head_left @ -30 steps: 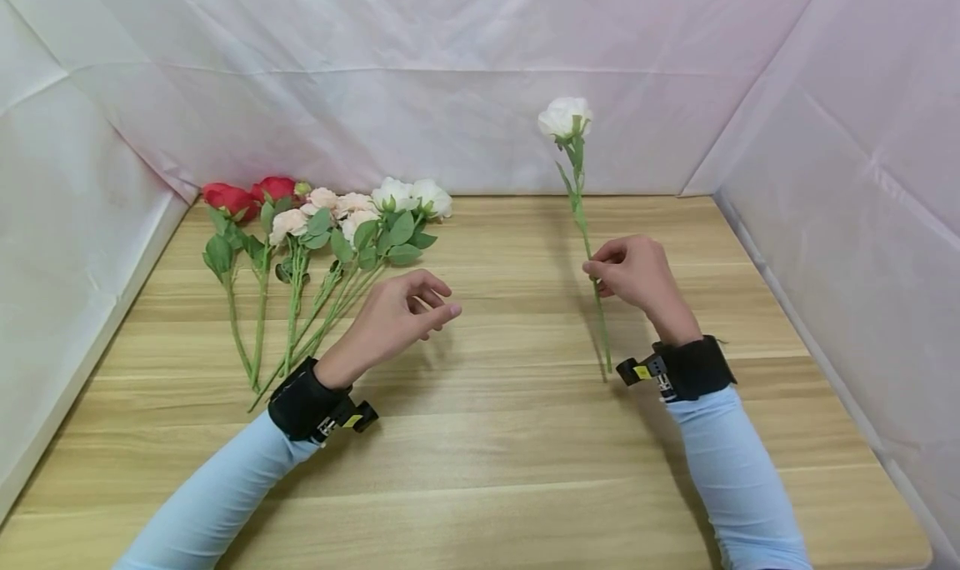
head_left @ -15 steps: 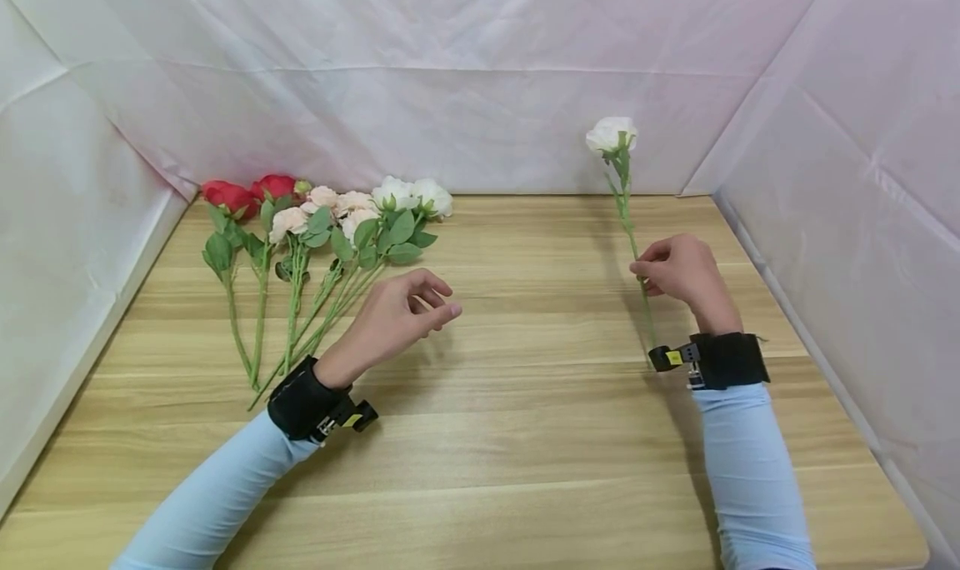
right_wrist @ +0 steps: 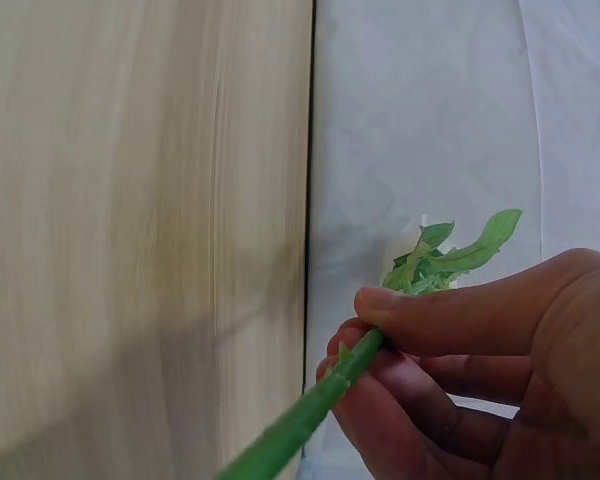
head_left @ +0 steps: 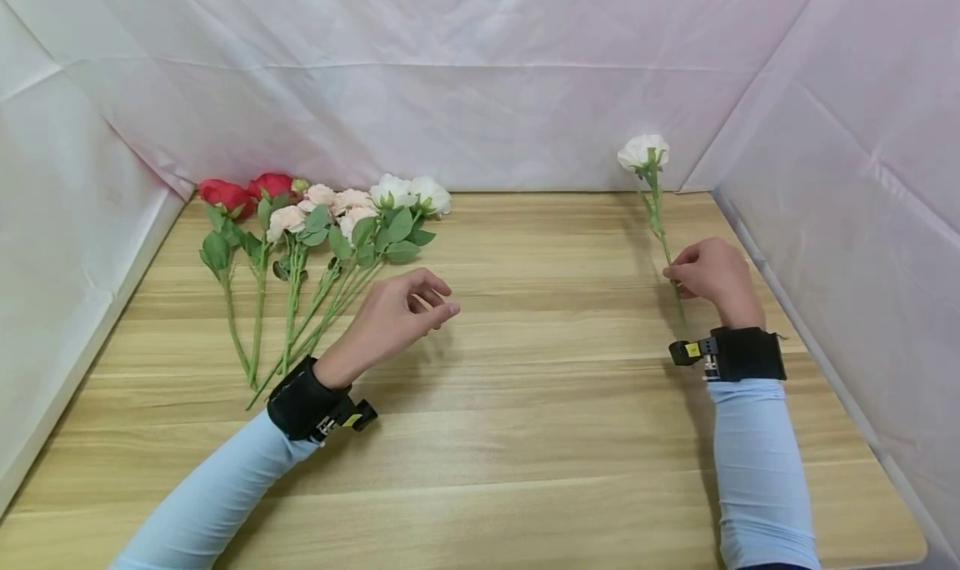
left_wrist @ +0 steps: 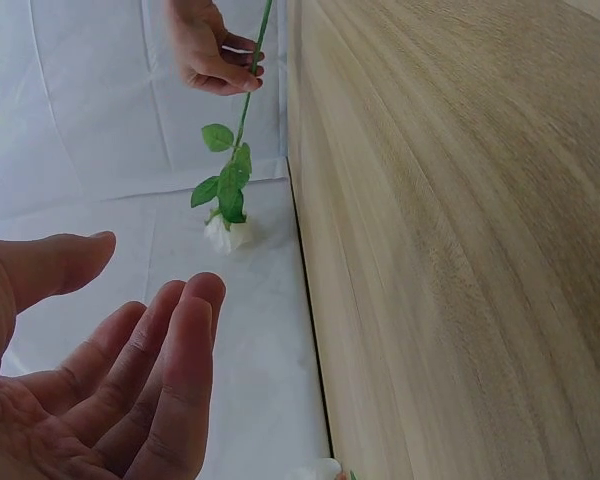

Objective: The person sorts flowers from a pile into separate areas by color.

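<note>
At the right of the frame, the right hand [head_left: 711,274] pinches the white rose [head_left: 642,151] mid-stem, bloom upright above the desk [head_left: 525,437]. Probably light, springy, top-heavy: the stem suits gripping. The left hand [head_left: 397,312] hovers relaxed, empty.

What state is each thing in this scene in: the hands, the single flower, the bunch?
Right hand: pinches the white flower's stem.
White flower: held upright, bloom up.
Left hand: fingers loosely curled, holds nothing.
Bunch: lies flat on the table, untouched.
</note>
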`<state>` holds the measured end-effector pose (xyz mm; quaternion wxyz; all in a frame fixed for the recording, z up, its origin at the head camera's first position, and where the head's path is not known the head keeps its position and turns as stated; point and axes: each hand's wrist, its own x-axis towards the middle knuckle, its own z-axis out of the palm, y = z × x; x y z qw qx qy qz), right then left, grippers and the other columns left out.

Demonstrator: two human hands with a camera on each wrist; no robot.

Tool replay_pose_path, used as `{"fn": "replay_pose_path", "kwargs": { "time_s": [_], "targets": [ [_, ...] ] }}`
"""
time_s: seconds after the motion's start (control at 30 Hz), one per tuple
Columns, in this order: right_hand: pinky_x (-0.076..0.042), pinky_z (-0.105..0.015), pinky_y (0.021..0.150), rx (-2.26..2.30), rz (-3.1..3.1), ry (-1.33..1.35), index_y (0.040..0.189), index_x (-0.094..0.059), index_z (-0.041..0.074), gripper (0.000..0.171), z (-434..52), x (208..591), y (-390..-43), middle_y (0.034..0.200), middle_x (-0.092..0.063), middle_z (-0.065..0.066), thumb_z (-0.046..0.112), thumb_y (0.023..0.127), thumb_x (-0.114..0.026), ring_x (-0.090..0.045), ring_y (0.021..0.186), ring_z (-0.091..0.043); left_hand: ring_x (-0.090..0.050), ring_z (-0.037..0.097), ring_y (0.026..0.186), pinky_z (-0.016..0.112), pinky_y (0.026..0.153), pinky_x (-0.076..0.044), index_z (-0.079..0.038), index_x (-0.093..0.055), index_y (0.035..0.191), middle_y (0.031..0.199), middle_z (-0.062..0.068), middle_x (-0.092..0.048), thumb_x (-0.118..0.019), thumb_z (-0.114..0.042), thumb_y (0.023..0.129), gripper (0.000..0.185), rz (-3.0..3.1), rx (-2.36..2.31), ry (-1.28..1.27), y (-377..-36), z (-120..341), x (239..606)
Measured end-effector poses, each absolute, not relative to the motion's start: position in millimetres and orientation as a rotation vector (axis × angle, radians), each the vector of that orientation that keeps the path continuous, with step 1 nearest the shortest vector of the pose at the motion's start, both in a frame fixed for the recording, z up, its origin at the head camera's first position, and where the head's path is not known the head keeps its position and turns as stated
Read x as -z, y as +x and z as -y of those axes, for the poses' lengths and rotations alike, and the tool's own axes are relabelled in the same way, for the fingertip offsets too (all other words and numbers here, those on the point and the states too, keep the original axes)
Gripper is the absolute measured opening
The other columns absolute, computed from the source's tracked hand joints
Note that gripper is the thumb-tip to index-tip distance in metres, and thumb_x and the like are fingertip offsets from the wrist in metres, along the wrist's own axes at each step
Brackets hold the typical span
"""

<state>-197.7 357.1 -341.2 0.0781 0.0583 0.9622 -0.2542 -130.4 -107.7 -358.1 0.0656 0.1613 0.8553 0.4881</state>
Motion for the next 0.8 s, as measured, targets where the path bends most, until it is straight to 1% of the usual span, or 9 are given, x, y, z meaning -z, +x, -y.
{"fn": "replay_pose_path", "kwargs": {
  "time_s": [0.17, 0.4, 0.47, 0.53, 0.6, 0.67, 0.73, 0.8],
  "targets": [
    [-0.052, -0.03, 0.06, 0.694, -2.868, 0.198, 0.107, -0.073, -0.009, 0.031, -364.8, 343.0, -197.5, 0.09, -0.076, -0.02, 0.019, 0.095, -0.072, -0.07, 0.062, -0.014, -0.075, 0.031, 0.076, 0.034, 0.062, -0.055, -0.013, -0.07, 0.112, 0.096, 0.003, -0.076, -0.075, -0.033, 0.096, 0.026, -2.582, -1.476, 0.496, -130.9, 107.7, 358.7],
    [-0.05, -0.029, 0.062, 0.64, -2.854, 0.21, 0.102, -0.075, -0.007, 0.029, -371.1, 346.6, -197.5, 0.093, -0.076, -0.02, 0.021, 0.092, -0.074, -0.07, 0.061, -0.015, -0.075, 0.029, 0.074, 0.033, 0.06, -0.053, -0.014, -0.071, 0.112, 0.096, 0.003, -0.077, -0.074, -0.032, 0.096, 0.025, -2.606, -1.462, 0.506, -131.9, 107.9, 359.4],
    [-0.049, -0.029, 0.062, 0.624, -2.858, 0.215, 0.102, -0.076, -0.006, 0.029, -373.1, 347.5, -197.4, 0.09, -0.076, -0.017, 0.021, 0.092, -0.074, -0.07, 0.061, -0.015, -0.076, 0.029, 0.074, 0.033, 0.06, -0.054, -0.012, -0.071, 0.113, 0.096, 0.003, -0.077, -0.075, -0.033, 0.096, 0.027, -2.606, -1.46, 0.503, -132.2, 107.7, 359.5],
    [-0.048, -0.029, 0.062, 0.609, -2.857, 0.221, 0.102, -0.076, -0.005, 0.029, -375.5, 348.4, -196.8, 0.083, -0.076, -0.013, 0.022, 0.092, -0.074, -0.069, 0.061, -0.016, -0.076, 0.029, 0.074, 0.034, 0.061, -0.054, -0.01, -0.071, 0.114, 0.096, 0.003, -0.077, -0.074, -0.033, 0.096, 0.029, -2.605, -1.456, 0.502, -132.4, 107.3, 359.5],
    [-0.046, -0.029, 0.062, 0.588, -2.85, 0.23, 0.1, -0.077, -0.004, 0.028, -377.8, 349.6, -195.8, 0.075, -0.074, -0.008, 0.022, 0.091, -0.074, -0.068, 0.062, -0.017, -0.076, 0.028, 0.074, 0.035, 0.061, -0.054, -0.01, -0.071, 0.114, 0.096, 0.002, -0.077, -0.074, -0.033, 0.096, 0.03, -2.602, -1.454, 0.496, -132.6, 106.7, 359.6],
    [-0.046, -0.03, 0.061, 0.573, -2.833, 0.238, 0.099, -0.077, -0.003, 0.027, -379.9, 351.2, -194.8, 0.07, -0.072, -0.005, 0.023, 0.091, -0.075, -0.067, 0.062, -0.017, -0.076, 0.028, 0.074, 0.036, 0.061, -0.055, -0.011, -0.071, 0.113, 0.096, 0.002, -0.076, -0.074, -0.034, 0.096, 0.029, -2.606, -1.443, 0.496, -132.6, 106.7, 360.0],
    [-0.046, -0.03, 0.061, 0.567, -2.817, 0.245, 0.098, -0.077, -0.002, 0.027, -381.2, 352.9, -193.9, 0.071, -0.071, -0.004, 0.024, 0.09, -0.076, -0.068, 0.062, -0.017, -0.076, 0.028, 0.074, 0.036, 0.062, -0.055, -0.01, -0.071, 0.113, 0.096, 0.002, -0.076, -0.074, -0.034, 0.096, 0.029, -2.61, -1.434, 0.499, -132.6, 106.6, 360.1],
    [-0.047, -0.031, 0.06, 0.574, -2.807, 0.253, 0.099, -0.077, -0.002, 0.028, -382.1, 354.6, -193.5, 0.074, -0.072, -0.006, 0.024, 0.09, -0.076, -0.068, 0.062, -0.017, -0.076, 0.028, 0.074, 0.035, 0.062, -0.054, -0.01, -0.072, 0.113, 0.096, 0.003, -0.076, -0.074, -0.034, 0.096, 0.029, -2.617, -1.426, 0.499, -132.4, 106.7, 360.3]
  ]
}}
